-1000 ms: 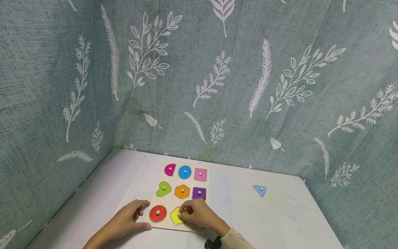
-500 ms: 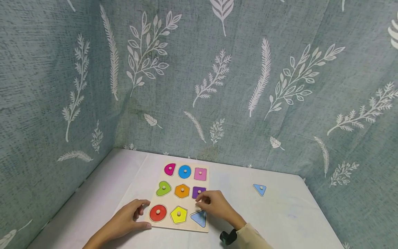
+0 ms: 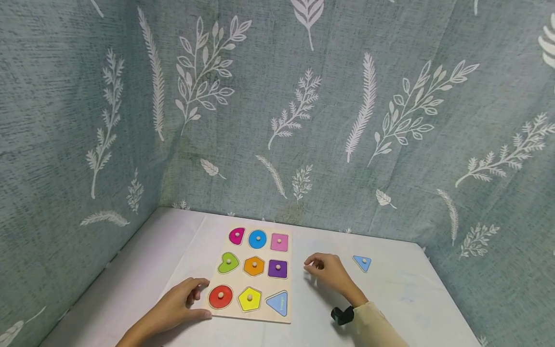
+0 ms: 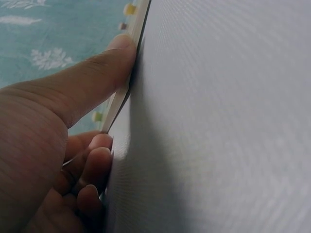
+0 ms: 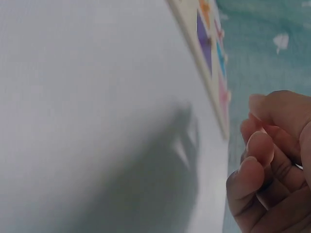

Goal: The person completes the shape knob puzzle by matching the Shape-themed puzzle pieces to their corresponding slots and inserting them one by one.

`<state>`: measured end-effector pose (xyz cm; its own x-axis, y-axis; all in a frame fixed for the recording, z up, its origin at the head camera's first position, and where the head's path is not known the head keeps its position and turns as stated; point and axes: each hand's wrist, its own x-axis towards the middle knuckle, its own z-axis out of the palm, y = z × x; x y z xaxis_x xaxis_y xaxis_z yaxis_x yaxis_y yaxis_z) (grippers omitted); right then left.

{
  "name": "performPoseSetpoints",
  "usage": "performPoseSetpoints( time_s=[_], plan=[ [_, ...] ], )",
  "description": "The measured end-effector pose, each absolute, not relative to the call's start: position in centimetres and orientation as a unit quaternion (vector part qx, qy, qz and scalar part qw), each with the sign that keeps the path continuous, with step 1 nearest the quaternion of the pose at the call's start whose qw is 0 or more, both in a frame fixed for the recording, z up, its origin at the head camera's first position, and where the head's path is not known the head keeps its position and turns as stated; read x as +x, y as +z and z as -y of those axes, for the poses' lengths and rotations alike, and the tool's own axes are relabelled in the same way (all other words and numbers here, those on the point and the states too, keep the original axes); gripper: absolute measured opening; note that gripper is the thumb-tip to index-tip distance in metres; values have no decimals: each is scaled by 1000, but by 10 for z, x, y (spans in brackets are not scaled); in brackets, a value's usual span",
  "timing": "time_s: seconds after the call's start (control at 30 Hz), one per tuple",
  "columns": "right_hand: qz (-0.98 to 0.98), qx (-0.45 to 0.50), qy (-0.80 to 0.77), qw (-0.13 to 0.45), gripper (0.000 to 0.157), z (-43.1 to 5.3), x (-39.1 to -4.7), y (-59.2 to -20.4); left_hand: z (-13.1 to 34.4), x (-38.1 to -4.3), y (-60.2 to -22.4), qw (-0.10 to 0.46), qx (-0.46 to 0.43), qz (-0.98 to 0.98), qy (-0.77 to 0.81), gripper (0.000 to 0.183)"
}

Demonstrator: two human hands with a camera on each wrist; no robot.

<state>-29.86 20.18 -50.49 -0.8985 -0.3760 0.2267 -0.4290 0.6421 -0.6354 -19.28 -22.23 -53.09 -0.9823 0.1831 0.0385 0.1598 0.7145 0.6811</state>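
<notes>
A wooden peg puzzle board (image 3: 234,282) lies on the white table. My left hand (image 3: 179,304) holds its near left corner, thumb on the front edge and fingers bent at the left side; the left wrist view shows the thumb (image 4: 104,68) against the board's edge. Knobbed pieces sit in the board, among them a yellow pentagon (image 3: 256,302), a red circle (image 3: 214,301) and a purple square (image 3: 272,273). The near right triangle recess (image 3: 277,303) shows its blue printed bottom. Between the board and a loose blue triangle piece (image 3: 359,261), my right hand (image 3: 331,274) hovers with loosely bent fingers, holding nothing.
White cloth covers the table (image 3: 390,308). Grey-green leaf-patterned fabric (image 3: 277,120) hangs behind it and along the left side. A dark device (image 3: 342,315) is at the right wrist, beside a beige sleeve (image 3: 375,325).
My right hand has left the yellow pentagon and moved right, off the board, towards the loose blue triangle, uncovering the triangle recess. My left hand has stayed at the board's corner.
</notes>
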Motion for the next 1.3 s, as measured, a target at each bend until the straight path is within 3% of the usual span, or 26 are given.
performPoseSetpoints(
  time_s=[0.8,1.3],
  plan=[
    [930,55,358,66,13,-313,-329,-515,225,-194,-530,15,98,-927,361,77],
    [933,20,352,74,19,-335,-334,-519,222,-191,-528,19,100,-922,373,77]
  ],
)
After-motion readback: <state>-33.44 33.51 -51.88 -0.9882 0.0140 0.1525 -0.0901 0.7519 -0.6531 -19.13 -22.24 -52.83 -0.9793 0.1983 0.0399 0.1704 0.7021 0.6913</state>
